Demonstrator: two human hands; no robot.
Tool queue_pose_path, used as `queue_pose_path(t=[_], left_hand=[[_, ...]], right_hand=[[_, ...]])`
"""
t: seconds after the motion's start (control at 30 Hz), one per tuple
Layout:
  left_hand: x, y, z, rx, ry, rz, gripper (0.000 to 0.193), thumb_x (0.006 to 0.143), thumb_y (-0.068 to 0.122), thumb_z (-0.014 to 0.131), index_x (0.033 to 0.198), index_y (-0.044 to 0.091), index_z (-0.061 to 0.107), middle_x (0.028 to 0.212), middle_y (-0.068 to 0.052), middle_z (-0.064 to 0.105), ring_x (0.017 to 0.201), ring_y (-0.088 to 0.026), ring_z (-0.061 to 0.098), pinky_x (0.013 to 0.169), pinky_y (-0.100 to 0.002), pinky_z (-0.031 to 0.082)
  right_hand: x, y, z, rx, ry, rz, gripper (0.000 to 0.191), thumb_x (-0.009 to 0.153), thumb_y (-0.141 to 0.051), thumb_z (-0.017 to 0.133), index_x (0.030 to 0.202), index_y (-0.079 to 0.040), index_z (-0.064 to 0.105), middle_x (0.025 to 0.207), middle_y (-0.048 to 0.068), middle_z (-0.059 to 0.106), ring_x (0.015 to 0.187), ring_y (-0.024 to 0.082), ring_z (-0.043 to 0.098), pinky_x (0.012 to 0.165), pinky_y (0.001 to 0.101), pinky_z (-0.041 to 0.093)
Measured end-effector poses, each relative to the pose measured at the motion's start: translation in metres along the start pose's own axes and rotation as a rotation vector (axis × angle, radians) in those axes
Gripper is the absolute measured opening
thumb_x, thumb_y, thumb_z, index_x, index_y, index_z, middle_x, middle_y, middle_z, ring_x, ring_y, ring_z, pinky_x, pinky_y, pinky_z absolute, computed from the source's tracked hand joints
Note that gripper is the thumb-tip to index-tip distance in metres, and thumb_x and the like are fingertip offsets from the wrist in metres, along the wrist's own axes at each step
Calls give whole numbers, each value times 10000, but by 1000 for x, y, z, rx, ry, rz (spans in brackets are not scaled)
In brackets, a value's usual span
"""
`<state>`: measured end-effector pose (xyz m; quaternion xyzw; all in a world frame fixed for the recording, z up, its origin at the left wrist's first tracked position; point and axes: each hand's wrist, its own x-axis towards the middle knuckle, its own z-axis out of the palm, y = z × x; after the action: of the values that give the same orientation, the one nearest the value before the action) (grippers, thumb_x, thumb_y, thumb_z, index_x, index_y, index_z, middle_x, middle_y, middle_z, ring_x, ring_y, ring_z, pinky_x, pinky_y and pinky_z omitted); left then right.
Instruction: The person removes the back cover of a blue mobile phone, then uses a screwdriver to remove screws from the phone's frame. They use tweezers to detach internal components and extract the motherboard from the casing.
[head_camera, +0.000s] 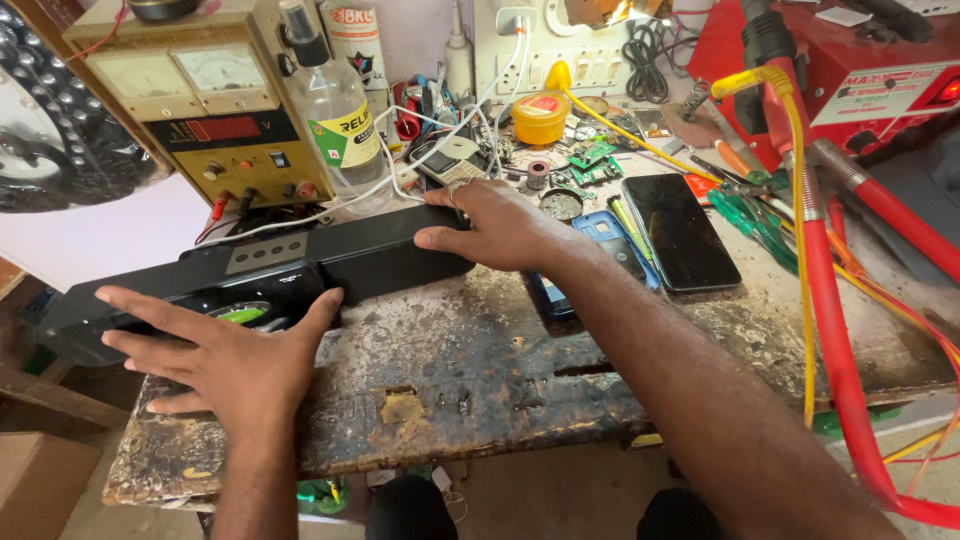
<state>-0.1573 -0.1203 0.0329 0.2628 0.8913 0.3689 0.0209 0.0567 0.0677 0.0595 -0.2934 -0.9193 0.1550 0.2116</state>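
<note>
Lower left: left hand (235, 360) flat, fingers spread, pressing soundbar (300, 262) end, not closed around it; centre: right hand (500, 228) clasping soundbar's other end; soundbar lying across worn bench (480, 370); behind: phones (680, 230), bottle (335, 105), power supply (200, 95) upper left.

An electronics repair workshop is showing here: a scorched, stained wooden workbench (480, 370) is carrying a beige bench power supply (215, 95), green circuit boards (590, 160) and tangled red cables (840, 330).
</note>
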Motion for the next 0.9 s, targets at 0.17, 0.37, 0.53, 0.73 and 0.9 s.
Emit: queue_pose_path(t=[0.17,0.37,0.53,0.73,0.9], left_hand=[[7,-9,0,-22,-23,69,1675,647,580,1000,1573,128,-320,1638,-412,-212,1536,-651,-61,1180,-796,-17],[21,-22,6,-30,-2,118,1684,649,577,1009,1582,131,-320,1632,-429,-206,1530,-661,-61,1178,-788,-3],[19,-27,3,-75,26,125,1695,634,582,1020,1593,152,-310,1657,-415,-176,1560,-627,-16,1216,-759,30],[16,-25,1,-118,17,106,1702,622,569,1036,1582,162,-310,1659,-391,-186,1543,-632,-28,1223,-743,35],[21,-37,1,-126,51,97,1652,653,550,985,1577,132,-319,1670,-383,-177,1606,-551,-60,1226,-723,59]], right_hand=[[-6,-4,-1,2,22,-17,749,888,-612,677,1372,-41,624,1254,252,670,1213,400,613,1044,470,461],[1,-9,7,58,50,29,741,862,-597,707,1363,-57,630,1279,236,662,1236,378,599,1046,457,453],[4,-9,12,95,67,1,730,868,-590,709,1368,-63,632,1295,226,668,1252,370,606,1067,452,454],[3,-8,11,94,59,4,738,877,-593,694,1385,-64,618,1287,241,666,1256,381,601,1071,462,442],[-3,-16,8,50,67,-45,815,927,-602,638,1504,-44,497,1324,284,631,1298,418,562,1107,486,414]])
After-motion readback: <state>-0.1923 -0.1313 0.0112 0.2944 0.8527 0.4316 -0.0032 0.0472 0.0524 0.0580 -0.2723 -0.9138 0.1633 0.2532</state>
